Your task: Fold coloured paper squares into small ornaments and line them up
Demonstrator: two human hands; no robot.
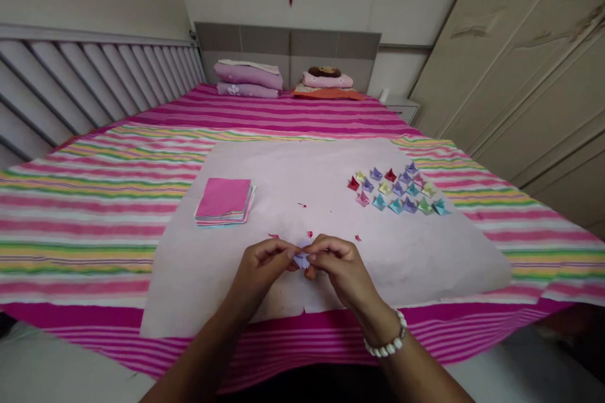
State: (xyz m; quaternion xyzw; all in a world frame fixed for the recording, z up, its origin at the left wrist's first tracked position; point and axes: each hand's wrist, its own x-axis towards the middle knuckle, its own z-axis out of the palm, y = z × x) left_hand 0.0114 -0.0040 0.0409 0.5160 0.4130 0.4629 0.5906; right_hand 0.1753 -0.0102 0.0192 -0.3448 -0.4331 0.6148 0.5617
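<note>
Between my two hands is a small folded piece of lavender paper (301, 260), held over the near part of a large white sheet (293, 170). My left hand (265, 264) pinches its left side with thumb and forefinger. From the right, my right hand (338, 266), with a white beaded bracelet at the wrist, pinches the other side. Fingers cover much of the paper, so its exact shape is hidden. Just beyond the hands lie small red paper scraps (310, 234).
A stack of square coloured paper (223, 197), pink on top, sits left on the sheet. Several small folded paper pieces (398, 189) in many colours stand in rows at right. The sheet lies on a striped bed (94, 201). Folded bedding (249, 79) is by the headboard; a wardrobe (534, 75) stands right.
</note>
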